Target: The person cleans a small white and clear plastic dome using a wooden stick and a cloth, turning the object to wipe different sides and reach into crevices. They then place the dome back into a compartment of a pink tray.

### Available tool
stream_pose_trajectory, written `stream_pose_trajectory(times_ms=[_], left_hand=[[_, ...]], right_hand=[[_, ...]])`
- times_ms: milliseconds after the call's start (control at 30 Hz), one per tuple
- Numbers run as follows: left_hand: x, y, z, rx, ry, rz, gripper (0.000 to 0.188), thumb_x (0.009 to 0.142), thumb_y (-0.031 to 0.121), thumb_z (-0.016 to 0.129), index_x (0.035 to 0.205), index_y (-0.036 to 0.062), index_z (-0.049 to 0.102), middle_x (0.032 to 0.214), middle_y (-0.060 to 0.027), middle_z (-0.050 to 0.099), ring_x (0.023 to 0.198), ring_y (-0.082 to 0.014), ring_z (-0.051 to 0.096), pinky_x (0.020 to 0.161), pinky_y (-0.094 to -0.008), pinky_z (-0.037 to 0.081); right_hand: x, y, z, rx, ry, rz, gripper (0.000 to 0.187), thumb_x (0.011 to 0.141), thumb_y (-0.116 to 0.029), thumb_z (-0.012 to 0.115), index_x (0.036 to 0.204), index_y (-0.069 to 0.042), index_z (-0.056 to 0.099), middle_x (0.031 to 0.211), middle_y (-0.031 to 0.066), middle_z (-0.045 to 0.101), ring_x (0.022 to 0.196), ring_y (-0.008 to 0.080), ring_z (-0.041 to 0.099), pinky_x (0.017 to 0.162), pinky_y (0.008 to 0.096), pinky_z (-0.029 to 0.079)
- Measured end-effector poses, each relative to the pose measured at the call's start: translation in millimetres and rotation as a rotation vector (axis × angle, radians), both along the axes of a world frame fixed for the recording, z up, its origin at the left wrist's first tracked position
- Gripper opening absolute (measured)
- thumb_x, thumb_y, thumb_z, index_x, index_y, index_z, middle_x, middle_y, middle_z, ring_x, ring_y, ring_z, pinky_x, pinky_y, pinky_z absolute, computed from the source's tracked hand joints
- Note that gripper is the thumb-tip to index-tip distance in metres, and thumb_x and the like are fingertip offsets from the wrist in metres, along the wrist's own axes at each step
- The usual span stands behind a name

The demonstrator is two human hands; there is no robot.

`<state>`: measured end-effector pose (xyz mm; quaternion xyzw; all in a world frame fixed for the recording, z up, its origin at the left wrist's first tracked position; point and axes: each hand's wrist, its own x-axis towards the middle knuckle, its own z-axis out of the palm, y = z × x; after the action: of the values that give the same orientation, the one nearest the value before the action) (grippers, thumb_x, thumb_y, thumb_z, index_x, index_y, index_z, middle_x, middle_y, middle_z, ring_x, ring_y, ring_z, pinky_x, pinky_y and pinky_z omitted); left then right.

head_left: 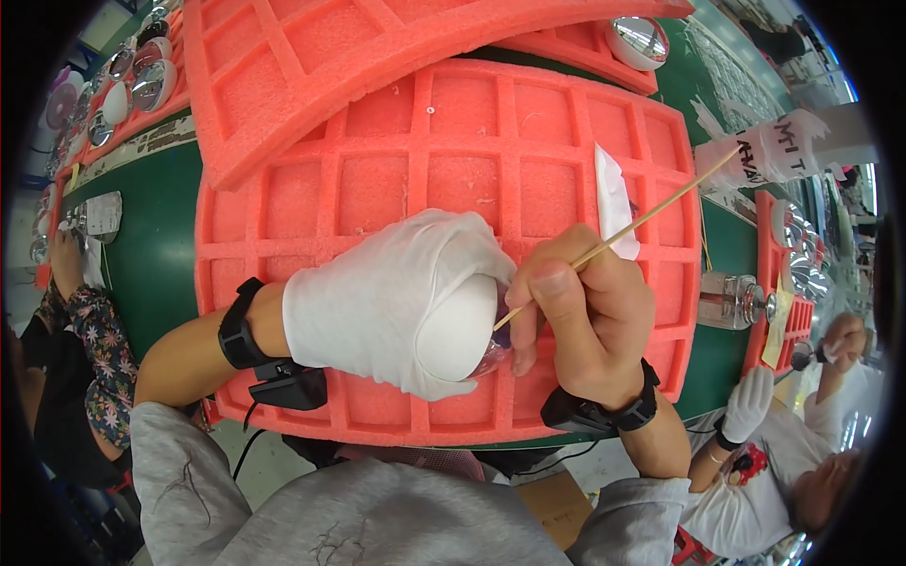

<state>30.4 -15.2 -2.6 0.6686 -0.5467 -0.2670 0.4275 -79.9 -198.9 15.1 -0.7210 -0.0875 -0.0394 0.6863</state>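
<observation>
While the left hand (396,297), covered by a white cloth glove, is curled around a smooth, white, rounded dome-like piece (458,330) and grasps it from its left side, the bare right hand (599,316) pinches a long, thin, pale wooden stick (651,215) between the thumb and the fingers. The white piece is above the near middle part of a pink-red foam tray (462,176) with square compartments; its right edge shows a shiny purplish part, partly hidden behind the fingers. The lower tip of the stick is at this right edge, but I cannot tell if it really touches, and the upper end points up to the right. Near the right hand, a torn white strip of paper (613,193) lies on the tray. To the right of the tray, a clear glass jar (725,302) with a metal top lies, as it appears, on the green tabletop (156,274). Another pink-red foam tray (283,57) overlaps the far left part of the first one, and a silvery, mirror-like dome (639,42) rests beyond, at the far right.
</observation>
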Motion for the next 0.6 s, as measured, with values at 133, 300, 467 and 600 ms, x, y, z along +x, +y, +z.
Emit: stream_pose_trajectory(times_ms=[133,300,467,600], left_hand=[[-5,5,1,-0.019,-0.022,0.064,0.047,0.066,0.022,0.085,0.104,0.0071,0.063,0.098,-0.0121,0.063,0.091,-0.0346,0.062,0.080,-0.0428,0.051],[-5,5,-3,-0.081,-0.076,0.060,0.051,0.066,0.023,0.085,0.108,0.0072,0.061,0.100,-0.0124,0.062,0.092,-0.0348,0.062,0.081,-0.0437,0.051],[-6,5,-3,-0.164,-0.144,0.068,0.052,0.066,0.024,0.085,0.109,0.0068,0.061,0.103,-0.0126,0.061,0.092,-0.0347,0.061,0.081,-0.0442,0.051],[-11,6,0,-0.086,-0.113,0.140,0.051,0.067,0.024,0.084,0.108,0.0051,0.062,0.105,-0.0129,0.061,0.092,-0.0341,0.061,0.081,-0.0436,0.051]], right_hand=[[2,-3,-1,-0.092,-0.094,0.069,0.017,0.106,-0.002,0.046,0.095,0.004,0.057,0.068,0.0090,0.061,0.045,0.0112,0.055,0.048,0.0250,0.045],[4,-10,-1,-0.187,-0.197,0.195,0.016,0.106,-0.003,0.045,0.099,0.004,0.057,0.076,0.0116,0.064,0.050,0.0147,0.058,0.050,0.0259,0.047],[6,-17,-10,0.375,-0.085,0.101,0.013,0.102,0.000,0.049,0.096,0.004,0.061,0.083,0.0129,0.067,0.059,0.0186,0.060,0.055,0.0297,0.048],[16,-17,-4,-0.307,-0.505,-0.059,0.009,0.095,0.000,0.056,0.094,0.004,0.064,0.085,0.0126,0.067,0.065,0.0211,0.058,0.059,0.0329,0.046]])
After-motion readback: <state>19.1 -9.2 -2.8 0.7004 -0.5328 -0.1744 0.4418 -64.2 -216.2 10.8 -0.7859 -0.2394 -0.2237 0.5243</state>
